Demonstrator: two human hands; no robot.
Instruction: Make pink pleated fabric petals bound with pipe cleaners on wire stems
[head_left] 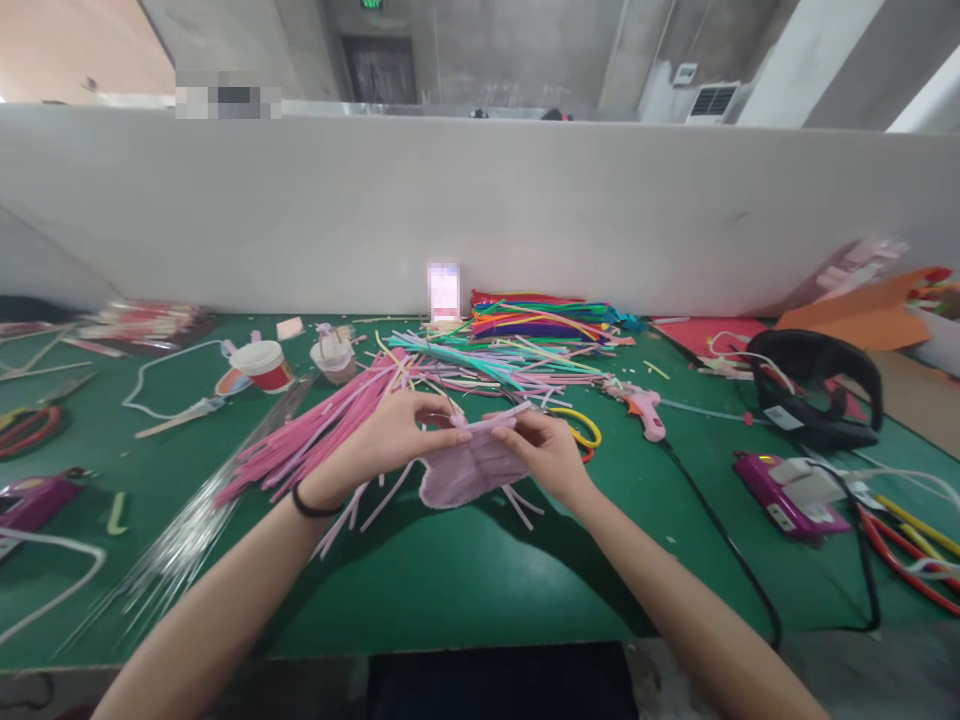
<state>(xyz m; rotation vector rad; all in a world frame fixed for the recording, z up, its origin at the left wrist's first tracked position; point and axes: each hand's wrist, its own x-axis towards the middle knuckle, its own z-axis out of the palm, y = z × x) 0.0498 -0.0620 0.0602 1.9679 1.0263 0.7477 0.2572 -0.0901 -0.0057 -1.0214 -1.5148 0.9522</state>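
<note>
Between my two hands hangs a pale pink piece made of pipe cleaners [472, 475], held by its upper edge above the green table. My left hand [409, 435] pinches the upper left of it between thumb and fingers. At the upper right, my right hand [546, 450] grips the same edge, thumb toward me. A few pale pipe-cleaner ends stick out below it. Behind and to the left lies a bundle of pink pipe cleaners [322, 425]. Yellow-handled scissors [585, 425] rest just beyond my right hand, partly hidden by it.
A pink glue gun [646, 412] lies to the right, its black cord running forward. Farther right are a purple power strip [795, 500] and a black headband-like item [817, 390]. Leftward stand a paper cup [262, 365] and thin clear rods [202, 530]. A phone [443, 290] leans on the partition.
</note>
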